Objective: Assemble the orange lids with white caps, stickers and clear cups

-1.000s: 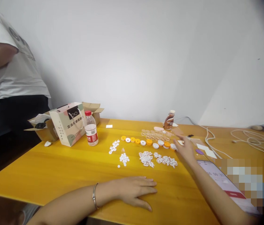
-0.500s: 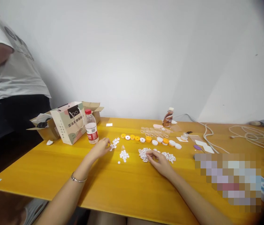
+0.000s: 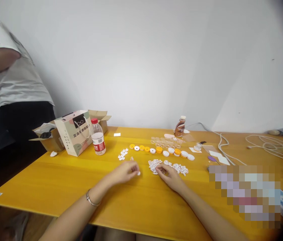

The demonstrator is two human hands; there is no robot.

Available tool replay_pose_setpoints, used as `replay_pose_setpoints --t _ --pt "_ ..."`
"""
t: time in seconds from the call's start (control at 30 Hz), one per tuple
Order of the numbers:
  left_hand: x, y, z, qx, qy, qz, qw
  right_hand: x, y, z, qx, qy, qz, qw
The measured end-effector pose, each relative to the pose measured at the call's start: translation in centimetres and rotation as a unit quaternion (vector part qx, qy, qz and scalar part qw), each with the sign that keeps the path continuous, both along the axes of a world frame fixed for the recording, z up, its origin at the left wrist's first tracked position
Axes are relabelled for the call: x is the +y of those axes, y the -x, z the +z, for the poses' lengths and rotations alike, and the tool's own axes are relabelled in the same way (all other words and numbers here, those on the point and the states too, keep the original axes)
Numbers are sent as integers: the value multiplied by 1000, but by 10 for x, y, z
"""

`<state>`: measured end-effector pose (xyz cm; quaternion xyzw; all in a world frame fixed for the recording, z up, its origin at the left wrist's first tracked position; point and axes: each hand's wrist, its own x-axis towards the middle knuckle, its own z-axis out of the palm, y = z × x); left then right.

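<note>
My left hand (image 3: 125, 172), with a silver bracelet on its wrist, rests on the yellow table (image 3: 56, 187) over the pile of small white discs (image 3: 138, 173); its fingers are curled and pinched on one of the discs. My right hand (image 3: 170, 175) lies at the near edge of the white lace-like pieces (image 3: 181, 168), its fingers bent and touching them. Behind runs a row of orange and white round caps (image 3: 162, 151), and a small cluster of white bits (image 3: 122, 154) lies to the left.
A water bottle (image 3: 98, 140), a paper gift bag (image 3: 74, 132) and open cardboard boxes (image 3: 47, 135) stand at the left. A brown drink bottle (image 3: 180, 126), clear rings (image 3: 165, 142), white cables (image 3: 262, 147) and a blurred patch lie right. A person in a white shirt (image 3: 10, 73) stands at far left.
My left hand has gone from flat near the front edge out to the far-left white bits, then back to the disc pile. My right hand drew back from the caps to the lace pieces.
</note>
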<state>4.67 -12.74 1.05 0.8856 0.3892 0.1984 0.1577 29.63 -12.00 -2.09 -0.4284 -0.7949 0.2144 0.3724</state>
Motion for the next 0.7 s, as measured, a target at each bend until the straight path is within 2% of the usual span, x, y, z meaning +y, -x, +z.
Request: replay_pose_setpoints --t 0.07,0.13,0.27,0.37,0.43,0.53,0.63,0.7 --pt "-10 -19 -5 16 -10 -50 999 0 0 -1 -3 1 3 1000" --pt "-16 -32 -10 38 -21 -66 997 1 0 -2 -2 0 4 1000" --pt "-20 -36 -16 31 -22 -54 998 1 1 -2 1 1 7 1000" --pt "-10 -30 -15 -23 -20 -15 999 0 2 -1 -5 3 11 1000" --pt "8 -23 -13 -38 -39 41 998 -1 2 1 -6 4 10 1000" --pt "49 -12 -7 3 -82 133 988 -2 2 2 -8 8 8 1000" --pt "91 -4 -2 29 -83 162 983 -3 3 3 -2 13 13 1000" --pt "112 -3 -2 47 -77 174 981 -4 3 2 6 15 15 1000"
